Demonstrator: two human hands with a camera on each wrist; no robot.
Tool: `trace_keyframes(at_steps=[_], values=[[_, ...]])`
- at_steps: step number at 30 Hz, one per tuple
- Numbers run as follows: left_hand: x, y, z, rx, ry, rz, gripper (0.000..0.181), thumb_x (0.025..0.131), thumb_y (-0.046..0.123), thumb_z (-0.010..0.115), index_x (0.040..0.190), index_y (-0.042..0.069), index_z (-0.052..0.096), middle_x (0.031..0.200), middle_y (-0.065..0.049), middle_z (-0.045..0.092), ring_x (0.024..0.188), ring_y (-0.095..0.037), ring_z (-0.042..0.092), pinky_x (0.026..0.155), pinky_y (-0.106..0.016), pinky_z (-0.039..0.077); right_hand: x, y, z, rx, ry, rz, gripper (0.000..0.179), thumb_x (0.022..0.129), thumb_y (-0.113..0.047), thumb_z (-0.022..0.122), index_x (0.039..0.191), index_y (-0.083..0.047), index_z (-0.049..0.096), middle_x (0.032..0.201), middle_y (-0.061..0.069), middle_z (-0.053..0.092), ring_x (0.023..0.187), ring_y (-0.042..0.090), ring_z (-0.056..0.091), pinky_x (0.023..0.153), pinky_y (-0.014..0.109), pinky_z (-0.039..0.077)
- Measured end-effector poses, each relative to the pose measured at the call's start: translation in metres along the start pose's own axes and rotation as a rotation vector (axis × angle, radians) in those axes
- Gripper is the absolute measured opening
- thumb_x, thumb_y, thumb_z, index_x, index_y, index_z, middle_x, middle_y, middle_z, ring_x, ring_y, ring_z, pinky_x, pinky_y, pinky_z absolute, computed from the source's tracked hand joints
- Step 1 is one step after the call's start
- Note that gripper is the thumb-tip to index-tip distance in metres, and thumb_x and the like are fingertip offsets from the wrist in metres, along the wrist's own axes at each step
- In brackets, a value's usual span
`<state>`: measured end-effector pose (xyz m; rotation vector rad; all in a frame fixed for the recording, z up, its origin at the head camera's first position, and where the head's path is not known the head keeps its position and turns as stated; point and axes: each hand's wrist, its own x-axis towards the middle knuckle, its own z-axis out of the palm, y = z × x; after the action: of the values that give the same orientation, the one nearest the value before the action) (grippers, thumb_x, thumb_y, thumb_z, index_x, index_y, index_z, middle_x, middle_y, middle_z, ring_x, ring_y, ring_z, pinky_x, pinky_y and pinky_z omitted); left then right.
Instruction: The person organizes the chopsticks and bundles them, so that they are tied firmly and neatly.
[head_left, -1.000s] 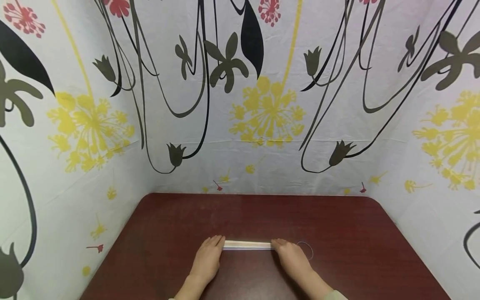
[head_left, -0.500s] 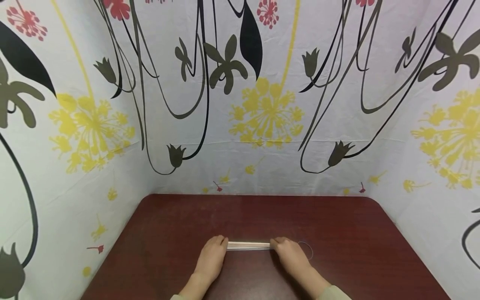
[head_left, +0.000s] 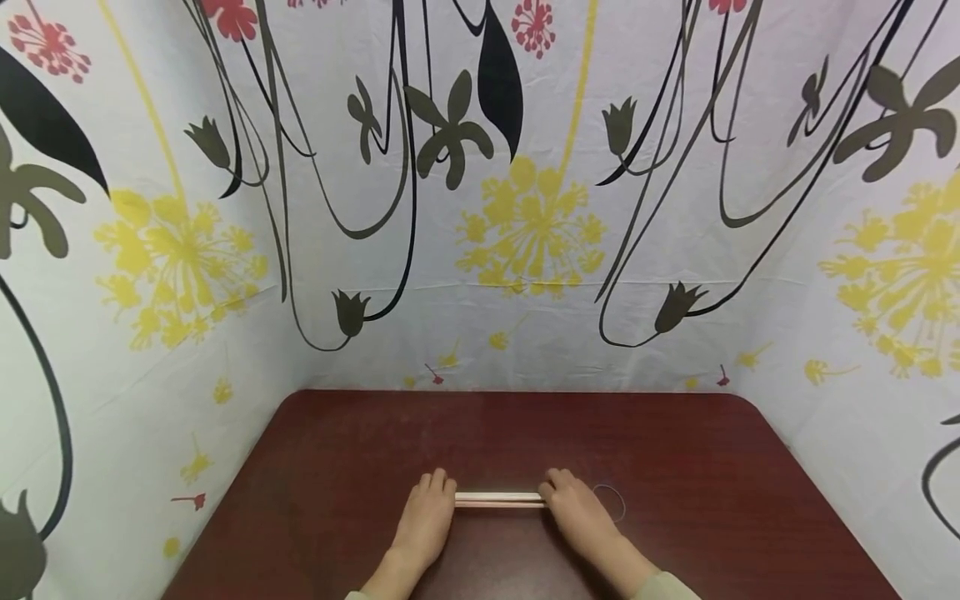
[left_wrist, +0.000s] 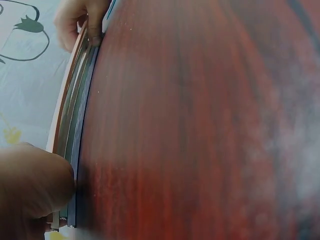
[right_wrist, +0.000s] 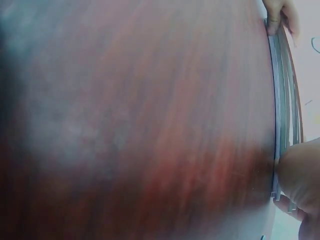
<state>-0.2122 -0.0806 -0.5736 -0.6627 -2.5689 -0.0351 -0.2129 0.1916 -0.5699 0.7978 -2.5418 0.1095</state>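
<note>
Several thin, flat, stick-like strips [head_left: 498,500] form a bundle lying crosswise before me, pale on top. Both wrist views show dark and light edges among the strips, with narrow gaps between some of them. My left hand [head_left: 427,517] grips the bundle's left end, its thumb pressed near the strip ends in the left wrist view. The right end is held by my right hand [head_left: 579,512], with strip ends poking out past the thumb [right_wrist: 302,170] in the right wrist view. The fingers hide most of both ends.
A thin pale ring, perhaps a band or cord [head_left: 624,502], lies on the table just right of my right hand. The dark red-brown table [head_left: 510,433] is bounded behind and at both sides by flower-patterned cloth [head_left: 525,333].
My left hand has shifted slightly right, and the fingers of both hands have moved on the ends. The bundle has turned, showing a flatter pale face, and sits slightly nearer me.
</note>
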Motion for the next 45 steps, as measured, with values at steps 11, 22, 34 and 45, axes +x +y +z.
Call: trace_keyframes(at_steps=[11,22,34,45], values=[[-0.0003,0.0019,-0.0014,0.012,-0.081,-0.027,0.023,0.078,0.002,0.079,0.09,0.005,0.06,0.086,-0.007,0.051,0.077,-0.021,0.048,0.064,-0.033,0.043,-0.0059,-0.0046,0.0043,-0.121,-0.085,-0.016,0.027,0.08,-0.002,0.077,0.096,-0.007,0.055,0.085,0.002,0.049,0.073,0.016,0.046,0.062,0.031,0.044],[-0.0012,0.0026,-0.0025,0.011,-0.152,-0.033,0.029,0.076,0.01,0.083,0.089,0.008,0.057,0.084,-0.006,0.052,0.078,-0.022,0.05,0.068,-0.037,0.043,-0.0067,-0.0066,-0.0012,-0.084,-0.179,-0.007,0.026,0.087,-0.005,0.068,0.109,-0.007,0.055,0.092,0.003,0.054,0.083,0.018,0.053,0.07,0.035,0.046],[-0.0022,0.002,0.0013,-0.074,-0.159,-0.044,0.041,0.068,0.002,0.081,0.102,0.015,0.063,0.089,-0.003,0.059,0.049,-0.009,0.047,0.051,-0.029,0.042,-0.0077,0.0014,0.0052,0.034,-0.068,-0.077,0.012,0.091,-0.007,0.063,0.095,-0.013,0.054,0.072,-0.007,0.056,0.061,0.009,0.055,0.056,0.028,0.048],[-0.0037,-0.0025,-0.0054,-0.044,-0.075,-0.058,0.03,0.064,0.034,0.088,0.059,0.019,0.063,0.053,0.004,0.057,0.047,-0.017,0.057,0.043,-0.034,0.043,-0.0052,-0.003,0.0038,0.19,-0.039,-0.005,0.043,0.083,-0.04,0.08,0.065,-0.021,0.045,0.056,-0.018,0.029,0.049,-0.003,0.024,0.044,0.019,0.031]])
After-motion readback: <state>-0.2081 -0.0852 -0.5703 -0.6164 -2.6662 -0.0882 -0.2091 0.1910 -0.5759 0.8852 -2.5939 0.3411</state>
